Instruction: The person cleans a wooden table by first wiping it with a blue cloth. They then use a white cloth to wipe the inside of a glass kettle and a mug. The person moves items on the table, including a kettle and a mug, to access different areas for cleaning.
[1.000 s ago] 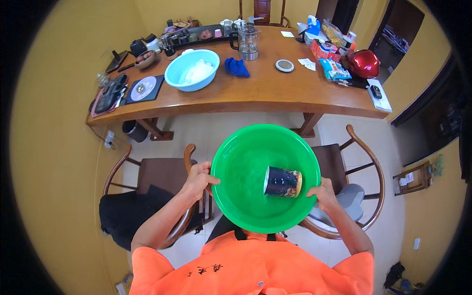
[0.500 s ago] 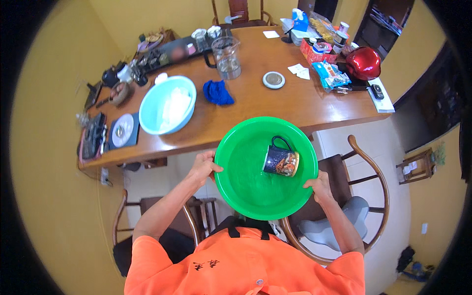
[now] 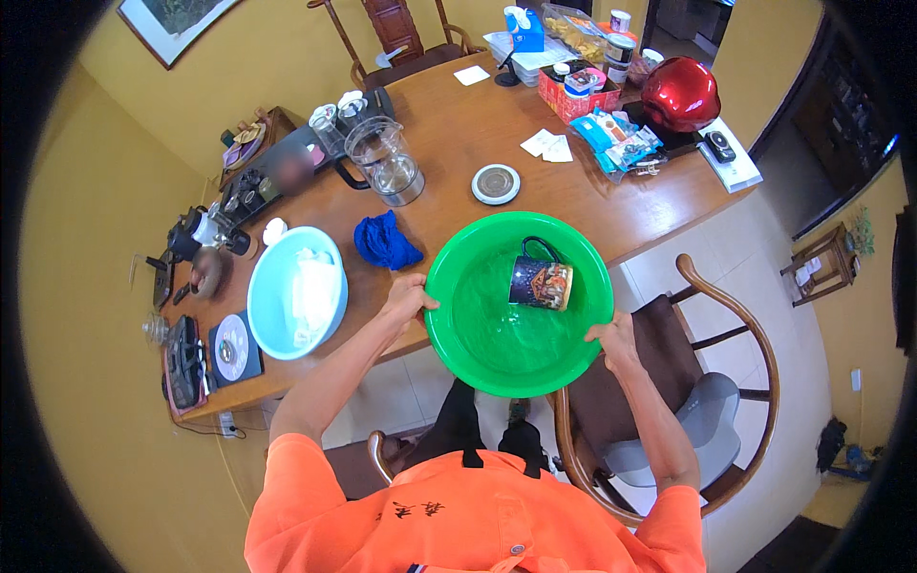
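Observation:
Between both hands I carry a green plastic basin [image 3: 478, 349] with some water in it. My left hand [image 3: 411, 299] grips its left rim, and my right hand [image 3: 616, 337] grips the right rim, thumbs over the edge. Inside, toward the far right, a dark patterned mug [image 3: 541, 283] lies on its side with its handle pointing away from me. The basin's far side overlaps the near edge of the wooden table [image 3: 449, 181]; its near side is over the floor. Left of it on the table stands a light blue basin [image 3: 263, 306] holding white cloth, beside a crumpled blue cloth [image 3: 387, 241].
A glass pitcher [image 3: 387, 167] and a round white-rimmed disc [image 3: 496, 184] stand farther back. Snack packets [image 3: 616, 143], a red box [image 3: 578, 94] and a shiny red apple-shaped object [image 3: 680, 94] crowd the right. A wooden armchair [image 3: 650, 353] with a grey cushion is close on my right.
My view has turned, and the table now appears tilted. The green basin, still in both hands, has come nearer to the table and covers part of its front edge.

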`<state>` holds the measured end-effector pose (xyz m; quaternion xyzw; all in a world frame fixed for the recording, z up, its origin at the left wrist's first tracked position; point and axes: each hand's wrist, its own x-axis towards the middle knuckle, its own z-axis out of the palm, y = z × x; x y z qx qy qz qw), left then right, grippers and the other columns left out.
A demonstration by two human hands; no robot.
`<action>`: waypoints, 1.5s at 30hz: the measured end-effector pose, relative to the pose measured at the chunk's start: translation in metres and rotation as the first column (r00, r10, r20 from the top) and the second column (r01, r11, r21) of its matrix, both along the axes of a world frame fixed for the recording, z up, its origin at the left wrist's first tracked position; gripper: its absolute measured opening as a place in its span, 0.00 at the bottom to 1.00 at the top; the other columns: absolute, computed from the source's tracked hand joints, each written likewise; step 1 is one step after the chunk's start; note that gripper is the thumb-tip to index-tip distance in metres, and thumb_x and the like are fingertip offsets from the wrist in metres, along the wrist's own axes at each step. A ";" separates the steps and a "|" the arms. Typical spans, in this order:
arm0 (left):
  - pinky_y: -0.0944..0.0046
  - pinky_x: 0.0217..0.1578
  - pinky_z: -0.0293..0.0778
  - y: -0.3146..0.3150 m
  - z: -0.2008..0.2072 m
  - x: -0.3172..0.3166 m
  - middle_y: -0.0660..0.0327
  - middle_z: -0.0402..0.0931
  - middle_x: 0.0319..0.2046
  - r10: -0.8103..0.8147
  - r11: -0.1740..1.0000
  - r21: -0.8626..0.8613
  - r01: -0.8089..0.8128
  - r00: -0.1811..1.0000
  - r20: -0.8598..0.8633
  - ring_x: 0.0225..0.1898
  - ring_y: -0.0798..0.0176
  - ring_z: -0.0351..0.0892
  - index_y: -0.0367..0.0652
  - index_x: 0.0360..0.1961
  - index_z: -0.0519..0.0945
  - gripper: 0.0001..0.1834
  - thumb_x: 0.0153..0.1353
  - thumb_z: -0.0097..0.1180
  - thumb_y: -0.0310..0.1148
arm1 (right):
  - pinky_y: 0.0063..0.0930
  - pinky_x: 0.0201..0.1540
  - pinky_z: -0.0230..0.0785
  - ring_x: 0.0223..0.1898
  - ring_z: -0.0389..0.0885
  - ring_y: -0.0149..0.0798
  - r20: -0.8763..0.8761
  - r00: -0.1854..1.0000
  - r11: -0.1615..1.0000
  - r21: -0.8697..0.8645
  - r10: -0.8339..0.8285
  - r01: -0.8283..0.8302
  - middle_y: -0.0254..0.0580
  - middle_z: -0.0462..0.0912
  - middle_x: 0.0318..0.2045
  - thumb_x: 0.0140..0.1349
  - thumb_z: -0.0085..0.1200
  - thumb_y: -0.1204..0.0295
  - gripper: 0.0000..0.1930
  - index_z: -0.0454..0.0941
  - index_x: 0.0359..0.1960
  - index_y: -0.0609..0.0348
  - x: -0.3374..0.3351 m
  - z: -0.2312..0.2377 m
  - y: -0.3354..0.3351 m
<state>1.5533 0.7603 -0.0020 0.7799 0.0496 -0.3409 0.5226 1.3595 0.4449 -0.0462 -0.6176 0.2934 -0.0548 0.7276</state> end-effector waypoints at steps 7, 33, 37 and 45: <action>0.59 0.14 0.71 -0.005 -0.021 0.075 0.57 0.78 0.26 -0.064 0.998 -0.025 0.064 0.998 0.002 0.22 0.59 0.79 0.35 0.35 0.77 0.13 0.43 0.57 0.16 | 0.28 0.27 0.66 0.26 0.75 0.35 -0.067 0.992 0.994 0.004 -0.106 0.106 0.42 0.79 0.26 0.38 0.49 0.88 0.13 0.77 0.30 0.70 0.042 -0.014 0.015; 0.69 0.21 0.74 0.081 -0.007 0.194 0.60 0.77 0.24 -0.060 0.973 -0.178 0.146 0.908 0.416 0.20 0.68 0.79 0.37 0.40 0.77 0.12 0.54 0.55 0.27 | 0.41 0.39 0.72 0.37 0.80 0.53 -0.232 0.966 0.145 -0.958 0.112 -0.247 0.48 0.82 0.36 0.57 0.50 0.76 0.14 0.75 0.46 0.60 0.222 0.039 0.030; 0.73 0.20 0.73 0.116 -0.001 0.202 0.62 0.77 0.26 0.017 0.973 -0.224 0.058 0.948 0.318 0.23 0.71 0.79 0.38 0.40 0.78 0.09 0.58 0.53 0.26 | 0.39 0.40 0.72 0.38 0.78 0.49 -0.216 0.863 -0.026 -0.973 0.457 -0.230 0.44 0.80 0.39 0.51 0.54 0.78 0.19 0.76 0.47 0.53 0.278 0.031 0.047; 0.73 0.20 0.73 0.157 0.011 0.186 0.62 0.76 0.26 0.169 0.969 -0.219 -0.117 0.957 0.236 0.23 0.70 0.78 0.39 0.40 0.78 0.08 0.58 0.51 0.24 | 0.34 0.35 0.74 0.40 0.75 0.41 -0.654 0.549 -0.576 -0.744 0.521 -0.339 0.40 0.75 0.37 0.44 0.58 0.75 0.14 0.79 0.37 0.53 0.315 0.024 0.050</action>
